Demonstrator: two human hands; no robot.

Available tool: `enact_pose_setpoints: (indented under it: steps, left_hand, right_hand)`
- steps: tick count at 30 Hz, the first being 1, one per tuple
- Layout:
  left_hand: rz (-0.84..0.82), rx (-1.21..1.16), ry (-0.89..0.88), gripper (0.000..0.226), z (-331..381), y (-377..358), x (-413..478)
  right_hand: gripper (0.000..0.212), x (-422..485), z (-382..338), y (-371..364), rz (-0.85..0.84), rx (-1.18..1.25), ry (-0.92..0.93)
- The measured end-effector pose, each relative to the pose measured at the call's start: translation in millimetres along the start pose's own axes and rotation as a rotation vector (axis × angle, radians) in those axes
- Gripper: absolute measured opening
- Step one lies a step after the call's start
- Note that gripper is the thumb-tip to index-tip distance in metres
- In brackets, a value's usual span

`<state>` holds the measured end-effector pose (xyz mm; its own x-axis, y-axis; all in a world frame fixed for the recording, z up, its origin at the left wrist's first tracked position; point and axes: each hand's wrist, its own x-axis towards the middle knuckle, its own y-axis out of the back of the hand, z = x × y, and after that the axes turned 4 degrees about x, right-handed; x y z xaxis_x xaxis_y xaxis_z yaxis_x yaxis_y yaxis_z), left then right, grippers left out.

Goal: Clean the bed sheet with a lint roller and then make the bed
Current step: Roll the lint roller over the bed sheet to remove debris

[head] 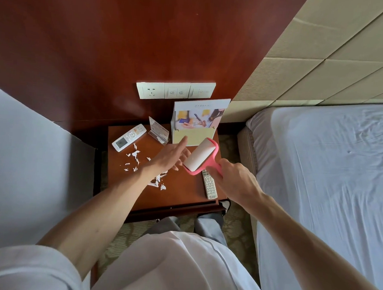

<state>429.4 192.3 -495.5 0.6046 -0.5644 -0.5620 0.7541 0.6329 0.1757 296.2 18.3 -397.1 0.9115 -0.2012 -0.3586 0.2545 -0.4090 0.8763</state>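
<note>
Over nightstand (182,198), right hand (233,181) grips lint roller (200,155)

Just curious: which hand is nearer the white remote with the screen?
Left. The left hand is right of the remote; the right hand, gripping the pink plastic lint roller, farther right.

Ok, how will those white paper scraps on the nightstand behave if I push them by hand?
The scraps look tiny, thin and torn, so probably very light and apt to scatter. The nightstand top looks smooth and glossy, so they would likely skid easily, perhaps off its edge.
</note>
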Motion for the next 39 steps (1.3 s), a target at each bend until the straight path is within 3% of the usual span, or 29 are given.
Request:
enact_pose_setpoints:
  steps: [2,4,9,12,15,17,20,23,26,28,34,39]
  left_hand:
    - [-0.1,0.037,-0.006,0.07,0.7,-4.7,-3.5]
    - [-0.088,0.198,-0.049,0.072,-0.2,-8.4,-8.1]
    - [0.272,0.544,-0.172,0.076,-10.2,-3.8,-9.3]
    - [0.358,0.562,-0.156,0.066,-15.7,1.7,-5.2]
    - [0.418,0.402,-0.113,0.053,-18.4,5.5,-2.5]
    - [0.352,0.254,-0.062,0.05,-10.7,5.5,-1.0]
    - [0.099,0.109,-0.048,0.066,3.6,1.3,1.1]
    - [-0.036,0.3,-0.115,0.069,12.0,-9.1,-6.4]
    - [0.2,0.767,-0.309,0.053,9.9,-14.2,-12.9]
    - [0.344,0.888,-0.334,0.055,2.8,-11.7,-11.1]
    - [0.465,0.722,-0.249,0.06,-20.3,4.3,-4.5]
    - [0.602,0.666,-0.079,0.061,-24.9,12.0,-1.8]
  right_hand:
    - [0.049,2.0,0.7,-1.1,-0.002,0.032,-0.018]
    - [0.05,3.7,-0.1,-0.7,-0.009,0.064,-0.036]
    - [0.055,4.7,-0.6,-2.1,0.005,0.091,-0.022]
    - [0.052,2.9,0.9,-1.6,0.026,0.081,-0.024]
    - [0.049,1.1,0.8,-0.1,0.009,0.053,-0.04]
    - [0.045,0.0,0.4,0.1,-0.006,0.012,-0.034]
    - [0.043,-0.4,-1.6,-0.5,-0.02,-0.036,-0.008]
    - [0.044,0.5,-4.3,-2.0,0.002,-0.03,0.008]
    - [0.043,0.8,-5.8,-1.8,0.005,-0.012,0.01]
    - [0.043,-0.3,-5.4,-1.0,0.002,-0.02,0.0]
    - [0.047,-2.0,0.0,2.6,0.039,0.004,-0.027]
    - [0.043,-2.7,4.2,3.6,0.018,-0.05,-0.037]
